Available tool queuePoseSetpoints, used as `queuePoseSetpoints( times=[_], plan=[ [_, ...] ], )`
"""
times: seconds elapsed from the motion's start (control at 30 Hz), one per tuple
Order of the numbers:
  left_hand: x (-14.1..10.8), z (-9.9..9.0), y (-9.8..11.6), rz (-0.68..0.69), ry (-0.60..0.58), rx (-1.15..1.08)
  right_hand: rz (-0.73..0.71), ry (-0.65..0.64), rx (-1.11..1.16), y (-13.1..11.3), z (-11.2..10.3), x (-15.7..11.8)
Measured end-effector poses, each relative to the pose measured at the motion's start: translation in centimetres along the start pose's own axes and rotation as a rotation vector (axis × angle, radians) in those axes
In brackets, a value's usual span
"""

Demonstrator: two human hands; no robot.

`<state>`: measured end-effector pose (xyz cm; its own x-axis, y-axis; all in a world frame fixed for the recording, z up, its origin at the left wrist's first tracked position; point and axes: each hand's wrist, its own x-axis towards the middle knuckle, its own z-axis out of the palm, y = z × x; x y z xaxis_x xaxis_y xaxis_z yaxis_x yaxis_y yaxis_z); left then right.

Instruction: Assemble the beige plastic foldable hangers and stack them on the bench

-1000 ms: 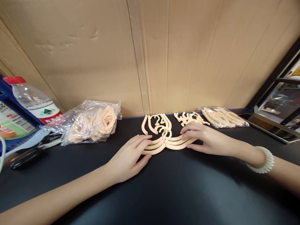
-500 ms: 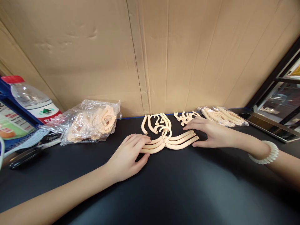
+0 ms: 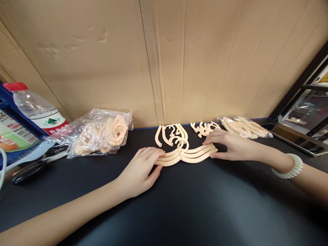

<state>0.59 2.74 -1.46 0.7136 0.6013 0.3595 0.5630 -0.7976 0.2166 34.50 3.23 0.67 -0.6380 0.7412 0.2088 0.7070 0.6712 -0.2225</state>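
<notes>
Three cream plastic clothes hangers (image 3: 196, 159) lie nested together on the black table, their hooks (image 3: 182, 143) overlapping at the middle. My left hand (image 3: 143, 167) is closed around their left ends, fingers on top and thumb at the near side. Around the right ends my right hand (image 3: 225, 143) is closed, fingertips at the far side and thumb at the near edge. Behind the hangers lie loose curved hanger arms (image 3: 166, 136) and a loose hook (image 3: 172, 130). More small hooks (image 3: 202, 128) are piled just beyond my right hand.
A clear bag of hanger parts (image 3: 102, 133) lies at the left, near a red-capped bottle (image 3: 41, 109) and a black-handled tool (image 3: 30, 172). Bagged hanger arms (image 3: 243, 126) lie at the back right, beside a metal tray (image 3: 292, 138). Cardboard (image 3: 169, 61) stands behind the table.
My right hand has moved slightly inward, and its fingers have closed onto the hangers' right ends. My left hand stays at the left ends with hardly any shift.
</notes>
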Motion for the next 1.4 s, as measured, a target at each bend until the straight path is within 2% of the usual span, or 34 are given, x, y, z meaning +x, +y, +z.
queuePoseSetpoints(
  times=[0.23,0.33,0.43,0.57,0.7,0.83,0.97,1.23,1.4],
  plan=[
    [-0.1,0.0,-0.1,0.025,-0.014,-0.097,0.001,-0.002,-0.036,0.1,0.0,0.1],
    [-0.1,0.0,-0.1,0.032,-0.012,-0.106,-0.003,0.036,-0.071,-0.2,0.3,0.1],
    [-0.1,0.1,-0.2,0.035,-0.009,-0.101,-0.043,0.088,-0.084,-1.2,1.0,0.3],
    [-0.1,0.3,-0.2,0.042,-0.010,-0.087,-0.093,0.075,-0.035,-3.3,2.0,0.6],
    [-0.1,0.3,-0.2,0.045,-0.009,-0.077,-0.096,0.066,-0.046,-4.9,2.7,0.9],
    [-0.1,0.3,-0.2,0.048,-0.007,-0.079,-0.071,0.058,-0.078,-5.4,2.9,1.2],
    [-0.1,0.3,-0.3,0.051,0.000,-0.072,-0.053,0.068,-0.090,-4.6,2.5,1.0],
    [0.0,0.2,-0.1,0.064,0.018,-0.032,-0.031,0.023,-0.028,-0.3,0.4,0.2],
    [-0.1,0.1,-0.2,0.068,0.028,0.009,-0.043,-0.002,0.004,0.4,0.5,0.3]
  ],
)
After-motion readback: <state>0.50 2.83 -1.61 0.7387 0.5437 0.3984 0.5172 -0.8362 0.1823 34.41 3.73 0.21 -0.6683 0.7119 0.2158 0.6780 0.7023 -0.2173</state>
